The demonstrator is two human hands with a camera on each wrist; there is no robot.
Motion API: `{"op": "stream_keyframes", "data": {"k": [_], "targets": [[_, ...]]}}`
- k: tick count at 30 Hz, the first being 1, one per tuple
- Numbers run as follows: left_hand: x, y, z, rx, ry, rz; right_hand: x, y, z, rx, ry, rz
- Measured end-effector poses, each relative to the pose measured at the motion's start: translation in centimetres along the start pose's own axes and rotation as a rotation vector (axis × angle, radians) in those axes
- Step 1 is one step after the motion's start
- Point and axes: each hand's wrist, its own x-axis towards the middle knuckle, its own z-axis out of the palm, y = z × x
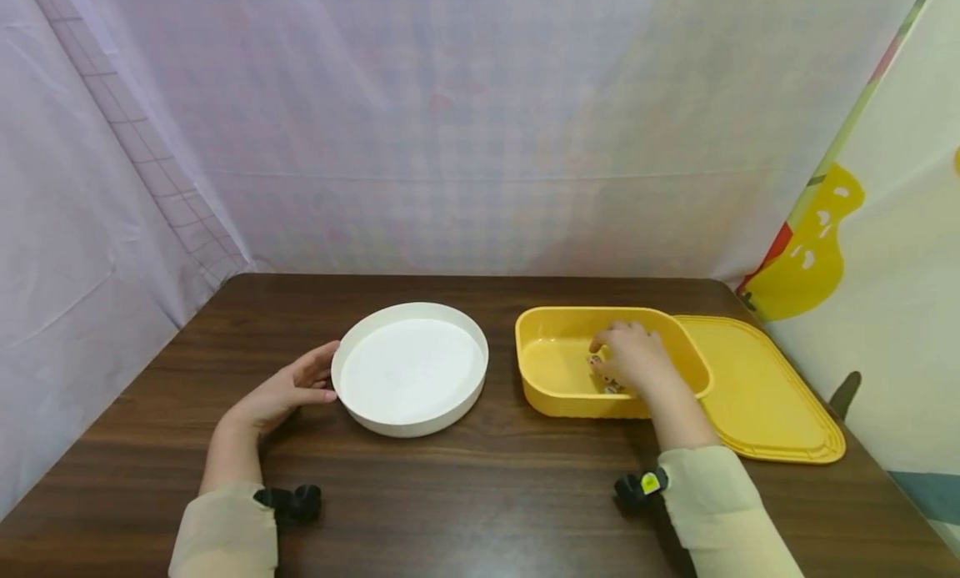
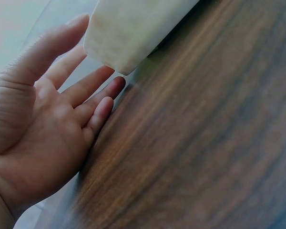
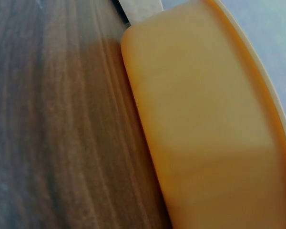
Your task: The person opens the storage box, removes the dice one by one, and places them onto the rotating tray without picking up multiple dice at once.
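Observation:
A round, shallow white tray [image 1: 408,419] lies on the table. At its left side is my left hand [image 1: 288,390], thumb and fingers extended to the rim and palm uncovered. The left wrist view shows this hand [image 2: 43,114] with its loosely straight fingertips right at the white wall [image 2: 138,33]. My right hand [image 1: 636,357] reaches down into a deep yellow container [image 1: 577,405]. Under its bent fingers lie a few small brown-and-white pieces [image 1: 612,386]; I cannot tell whether it pinches one. In the right wrist view, the yellow container's outer wall [image 3: 200,109] hides that hand.
A yellow lid [image 1: 765,386] lies flat on the table to the container's right, partly behind it. The dark wooden table [image 1: 450,511] ends at a whitish curtain [image 1: 465,144] at the back. A wrist camera [image 1: 637,488] sits by the right sleeve.

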Motion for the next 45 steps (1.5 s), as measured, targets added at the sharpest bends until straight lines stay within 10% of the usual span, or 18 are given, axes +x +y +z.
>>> {"op": "stream_keyframes", "data": {"k": [45], "targets": [[0.2, 0.1, 0.2, 0.027, 0.029, -0.006, -0.9, -1.6, -1.7, -0.039, 0.133, -0.086]]}}
